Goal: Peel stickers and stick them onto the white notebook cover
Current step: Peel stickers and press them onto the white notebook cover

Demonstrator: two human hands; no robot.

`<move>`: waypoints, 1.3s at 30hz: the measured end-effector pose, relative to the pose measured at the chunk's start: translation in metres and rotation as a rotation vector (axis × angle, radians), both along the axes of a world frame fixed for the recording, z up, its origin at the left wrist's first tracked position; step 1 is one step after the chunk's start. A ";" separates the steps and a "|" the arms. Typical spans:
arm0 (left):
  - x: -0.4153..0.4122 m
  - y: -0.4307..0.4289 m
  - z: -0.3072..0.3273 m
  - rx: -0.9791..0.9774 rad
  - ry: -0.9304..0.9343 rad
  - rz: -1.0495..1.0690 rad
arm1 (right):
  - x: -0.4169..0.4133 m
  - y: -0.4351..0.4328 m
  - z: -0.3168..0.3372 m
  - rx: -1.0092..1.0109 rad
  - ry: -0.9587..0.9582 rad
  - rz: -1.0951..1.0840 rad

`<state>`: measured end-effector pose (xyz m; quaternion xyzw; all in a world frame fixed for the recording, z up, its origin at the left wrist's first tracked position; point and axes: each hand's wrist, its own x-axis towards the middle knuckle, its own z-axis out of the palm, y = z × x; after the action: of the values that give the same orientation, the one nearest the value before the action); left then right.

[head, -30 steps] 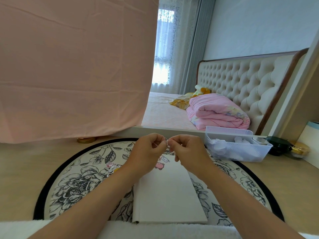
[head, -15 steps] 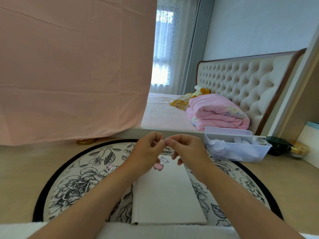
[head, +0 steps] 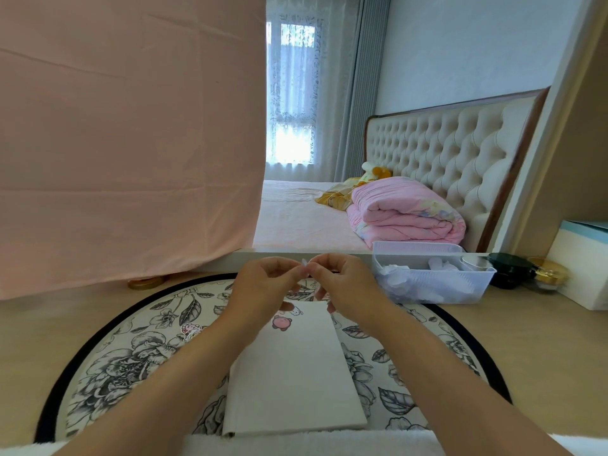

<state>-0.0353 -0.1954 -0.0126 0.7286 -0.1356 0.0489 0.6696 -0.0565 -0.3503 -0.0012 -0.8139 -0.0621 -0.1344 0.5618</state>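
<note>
The white notebook (head: 296, 383) lies closed on a round floral mat (head: 131, 350), its long side running away from me. A pink round-character sticker (head: 282, 323) and a small white one (head: 296, 310) sit near its far end. Above that far end my left hand (head: 266, 287) and my right hand (head: 345, 287) meet fingertip to fingertip. Together they pinch a tiny pale sticker piece (head: 305, 262) between thumbs and forefingers. Another small sticker (head: 190, 328) lies on the mat left of the notebook.
A translucent plastic bin (head: 434, 281) with white scraps stands to the right on the wooden desk. Beyond it are a dark jar (head: 510, 268), a gold-lidded jar (head: 549, 274) and a white box (head: 579, 264). A pink cloth (head: 125, 143) hangs at the left.
Both hands stay joined on the small piece and have lifted slightly. More of the notebook's far end and its pink sticker show below them now.
</note>
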 end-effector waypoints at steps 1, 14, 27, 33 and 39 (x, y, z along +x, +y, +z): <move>0.002 -0.005 0.001 0.012 -0.003 0.006 | 0.002 -0.004 0.001 -0.002 0.010 -0.009; 0.029 -0.069 0.005 0.323 -0.136 0.012 | 0.007 -0.120 0.001 -0.362 -0.137 -0.676; 0.013 -0.051 -0.003 0.284 -0.124 0.018 | 0.002 -0.085 0.016 -0.408 -0.101 -0.482; -0.002 -0.002 -0.002 0.740 -0.571 0.219 | -0.003 -0.021 0.021 -0.076 0.201 -0.084; 0.000 0.025 -0.015 0.934 -1.041 0.296 | -0.007 -0.002 0.003 0.017 0.414 0.025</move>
<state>-0.0353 -0.1702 -0.0278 0.8320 -0.3443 0.4175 0.1221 -0.0635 -0.3521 0.0015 -0.8185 0.0458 0.0424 0.5711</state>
